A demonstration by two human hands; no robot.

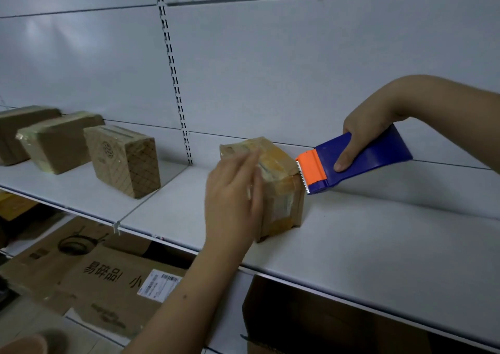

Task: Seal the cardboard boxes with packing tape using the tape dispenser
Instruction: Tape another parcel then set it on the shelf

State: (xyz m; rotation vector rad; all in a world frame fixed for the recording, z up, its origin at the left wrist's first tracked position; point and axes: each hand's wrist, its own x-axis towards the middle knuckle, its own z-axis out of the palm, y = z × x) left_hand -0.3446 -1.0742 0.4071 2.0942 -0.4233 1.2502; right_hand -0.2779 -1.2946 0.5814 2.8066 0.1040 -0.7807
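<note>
Our right hand (pixel 364 134) grips the tape dispenser (pixel 354 161), its toothed orange edge touching the box (pixel 281 191). Our left hand (pixel 232 199) presses that box on the shelf (pixel 378 240), fingers straight.

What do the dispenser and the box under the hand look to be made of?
Dispenser: apparently hard plastic, smooth blue body, orange head, pale toothed cutter of unclear material. Box: brown cardboard, matte, with glossy wrinkled tape across its top and side.
</note>
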